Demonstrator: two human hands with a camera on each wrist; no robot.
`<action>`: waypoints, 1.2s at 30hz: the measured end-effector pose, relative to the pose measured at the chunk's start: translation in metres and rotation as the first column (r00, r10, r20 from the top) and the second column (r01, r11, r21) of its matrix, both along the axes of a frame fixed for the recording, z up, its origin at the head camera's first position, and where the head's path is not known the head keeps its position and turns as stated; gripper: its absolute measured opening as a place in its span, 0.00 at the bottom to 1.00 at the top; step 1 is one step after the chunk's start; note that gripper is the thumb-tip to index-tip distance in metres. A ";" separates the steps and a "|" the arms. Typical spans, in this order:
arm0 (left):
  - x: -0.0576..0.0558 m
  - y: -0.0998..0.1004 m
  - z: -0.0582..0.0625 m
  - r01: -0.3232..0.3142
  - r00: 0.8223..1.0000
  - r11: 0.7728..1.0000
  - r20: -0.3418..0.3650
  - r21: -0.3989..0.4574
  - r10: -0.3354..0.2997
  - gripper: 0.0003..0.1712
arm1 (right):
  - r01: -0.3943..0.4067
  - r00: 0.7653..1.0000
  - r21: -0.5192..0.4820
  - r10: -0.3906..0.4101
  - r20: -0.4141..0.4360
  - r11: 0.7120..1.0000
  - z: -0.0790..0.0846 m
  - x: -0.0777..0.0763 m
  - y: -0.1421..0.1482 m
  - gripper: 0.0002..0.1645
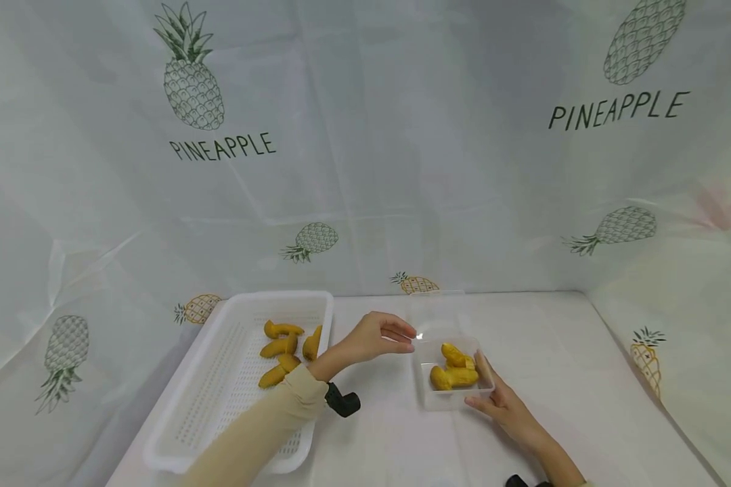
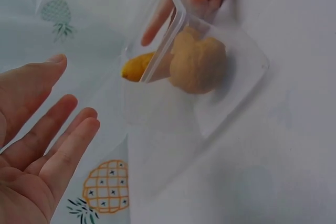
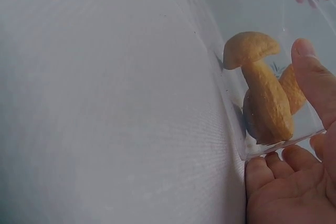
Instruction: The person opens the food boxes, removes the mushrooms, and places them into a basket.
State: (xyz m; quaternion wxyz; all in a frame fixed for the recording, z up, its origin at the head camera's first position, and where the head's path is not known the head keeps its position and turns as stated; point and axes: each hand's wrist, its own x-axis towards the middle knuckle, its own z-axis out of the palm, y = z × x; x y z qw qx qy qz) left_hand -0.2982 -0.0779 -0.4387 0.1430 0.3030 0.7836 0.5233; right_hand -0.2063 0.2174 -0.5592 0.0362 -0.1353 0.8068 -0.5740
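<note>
A clear plastic box (image 1: pixel 441 402) with its lid (image 1: pixel 436 310) raised at the back stands on the table. Inside lie yellow-brown mushrooms (image 1: pixel 453 377), with thick stems and rounded caps. My right hand (image 1: pixel 504 409) holds the box at its near right corner, thumb at the front and fingers along the right side. In the right wrist view a mushroom (image 3: pixel 268 98) shows through the box wall near the thumb. My left hand (image 1: pixel 374 338) hovers at the left of the box, fingers extended and apart from the mushrooms; its palm (image 2: pixel 23 187) holds nothing in the left wrist view.
A white perforated basket (image 1: pixel 185 406) stands at the left, holding several more mushrooms (image 1: pixel 278 346); my left forearm crosses over it. White sheeting (image 1: pixel 365 169) printed with pineapples hangs behind the table (image 1: pixel 536 338) and at both sides.
</note>
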 end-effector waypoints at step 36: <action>0.012 0.090 -0.033 0.166 0.967 0.938 -0.138 -0.305 -0.216 0.21 | -0.055 0.995 -0.046 0.051 -0.091 0.997 -0.005 -0.001 0.003 0.52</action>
